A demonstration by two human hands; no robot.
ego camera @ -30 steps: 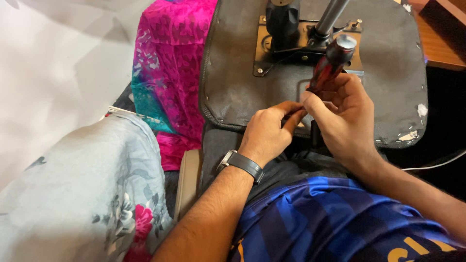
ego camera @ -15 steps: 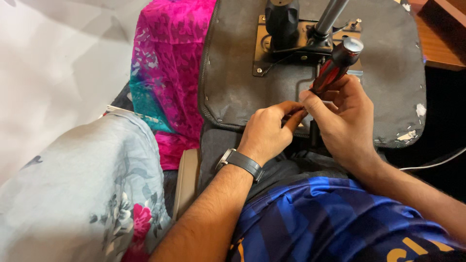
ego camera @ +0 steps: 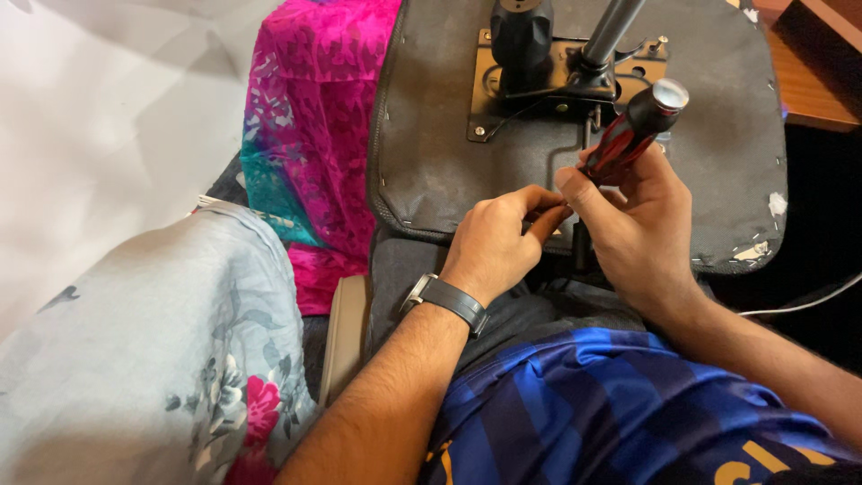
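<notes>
Blue striped shirt fills the lower frame, and above it the left hand (ego camera: pixel 498 238) pinches something too small to identify while the right hand (ego camera: pixel 633 220) clamps a red-and-black screwdriver (ego camera: pixel 633 135), tip hidden, at the upturned chair seat's (ego camera: pixel 431 162) near edge, the metal plate (ego camera: pixel 557 76) beyond already mounted.

Soft, even indoor light from the upper left, sharp focus, dim black right edge.

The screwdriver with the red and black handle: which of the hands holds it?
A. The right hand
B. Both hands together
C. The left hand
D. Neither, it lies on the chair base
A: the right hand grips the screwdriver by its handle, while the left hand, the one with the wristwatch, pinches at its tip.
</notes>
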